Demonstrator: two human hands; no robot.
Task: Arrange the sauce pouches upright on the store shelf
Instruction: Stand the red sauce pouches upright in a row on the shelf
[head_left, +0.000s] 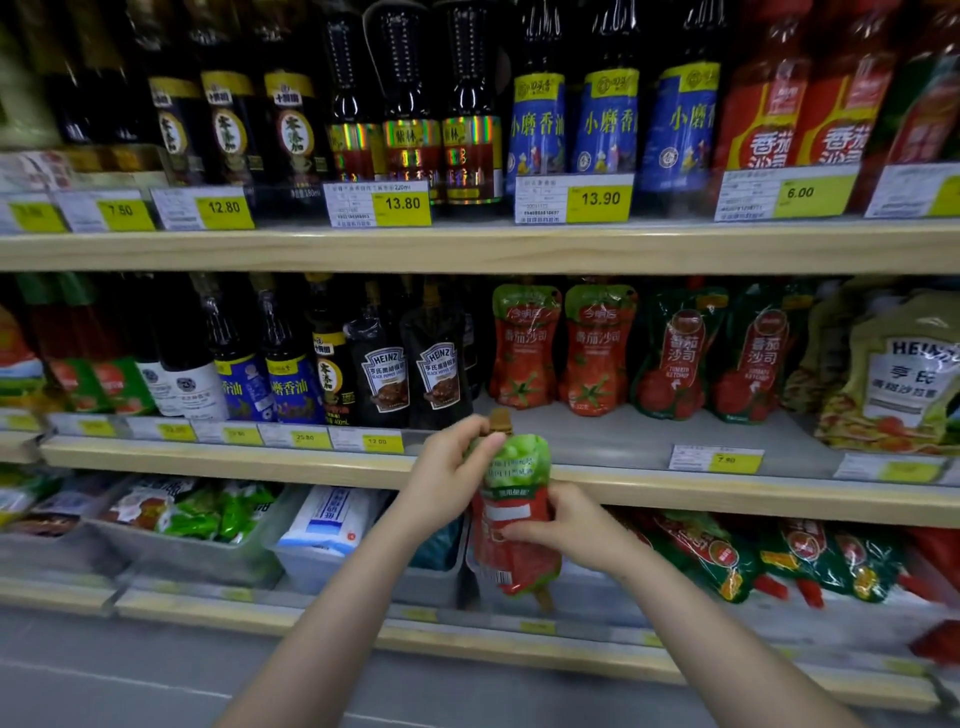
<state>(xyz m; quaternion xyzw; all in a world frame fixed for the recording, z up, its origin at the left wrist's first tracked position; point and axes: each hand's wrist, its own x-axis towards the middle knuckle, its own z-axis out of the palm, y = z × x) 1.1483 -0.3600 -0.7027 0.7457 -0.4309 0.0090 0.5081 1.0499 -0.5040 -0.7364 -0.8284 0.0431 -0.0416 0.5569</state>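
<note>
Both hands hold a red and green ketchup pouch (514, 499) upright in front of the middle shelf's edge (623, 486), its cap pointing up. My left hand (449, 475) grips the green top near the cap. My right hand (563, 525) pinches the red lower part from the right. Behind it on the middle shelf, two matching pouches (524, 345) (597, 348) stand upright. Bare shelf lies in front of them.
Right of those stand two dark green ketchup pouches (675, 353) and Heinz salad dressing pouches (893, 374). Black Heinz pepper sauce pouches (410, 364) and bottles stand to the left. The bottom shelf holds bins (208, 551) and lying pouches (727, 556). Bottles fill the top shelf.
</note>
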